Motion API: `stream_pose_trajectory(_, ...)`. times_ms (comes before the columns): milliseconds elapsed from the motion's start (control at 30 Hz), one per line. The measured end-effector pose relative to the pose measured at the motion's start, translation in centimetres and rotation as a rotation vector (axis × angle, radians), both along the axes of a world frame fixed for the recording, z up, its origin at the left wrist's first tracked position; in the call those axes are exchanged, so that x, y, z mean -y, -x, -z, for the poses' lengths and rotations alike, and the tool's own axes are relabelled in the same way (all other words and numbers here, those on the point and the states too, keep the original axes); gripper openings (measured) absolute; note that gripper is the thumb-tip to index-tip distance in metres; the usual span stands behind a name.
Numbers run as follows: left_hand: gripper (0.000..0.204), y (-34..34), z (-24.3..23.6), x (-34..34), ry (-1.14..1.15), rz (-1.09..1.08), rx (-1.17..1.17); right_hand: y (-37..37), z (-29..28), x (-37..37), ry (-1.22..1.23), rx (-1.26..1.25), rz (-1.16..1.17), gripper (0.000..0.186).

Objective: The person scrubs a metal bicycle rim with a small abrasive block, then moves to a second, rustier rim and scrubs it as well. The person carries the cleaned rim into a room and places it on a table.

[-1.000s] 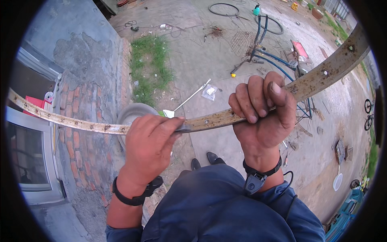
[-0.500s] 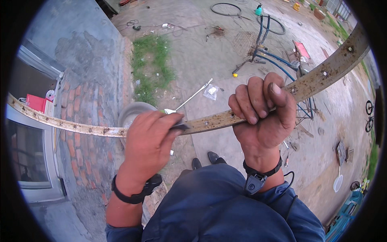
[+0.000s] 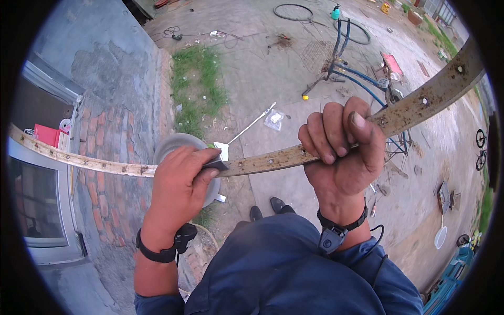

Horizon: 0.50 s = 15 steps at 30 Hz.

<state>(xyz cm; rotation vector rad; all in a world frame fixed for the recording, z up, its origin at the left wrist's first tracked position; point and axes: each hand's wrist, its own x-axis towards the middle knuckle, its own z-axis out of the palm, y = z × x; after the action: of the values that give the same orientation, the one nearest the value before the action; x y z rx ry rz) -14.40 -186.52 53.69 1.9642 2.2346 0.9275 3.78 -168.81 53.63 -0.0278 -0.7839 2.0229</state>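
Observation:
A rusty bicycle wheel rim [image 3: 273, 160], dotted with spoke holes, curves across the view from the left edge to the upper right. The fingers of my right hand [image 3: 344, 142] are wrapped round it, right of the middle. Left of there, my left hand [image 3: 181, 178] pinches a dark, folded piece of sandpaper [image 3: 216, 164] against the rim. Brown rust spots the rim on both sides of my left hand; the part under that hand is hidden.
Below the rim stands a grey basin [image 3: 181, 140], partly covered by my left hand. A brick wall [image 3: 105, 173] with a window is on the left. A blue bicycle frame [image 3: 362, 84] lies at the upper right, with tyres [image 3: 294, 11] farther off.
My left hand has slid left along the rim with the sandpaper, uncovering more of the basin and of the rim. My right hand keeps its hold almost unmoved.

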Motion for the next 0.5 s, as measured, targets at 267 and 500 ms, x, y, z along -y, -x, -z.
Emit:
stream_pose_trajectory(267, 0.031, 0.5, -0.1, -0.6, 0.069, 0.021, 0.062, -0.3, 0.4, -0.7, 0.003, -0.026, -0.016, 0.03)
stream_pose_trajectory(500, 0.032, 0.4, -0.4, -1.5, 0.058, 0.088, 0.104, -0.2, 0.3, -0.6, 0.011, -0.018, -0.035, 0.029)
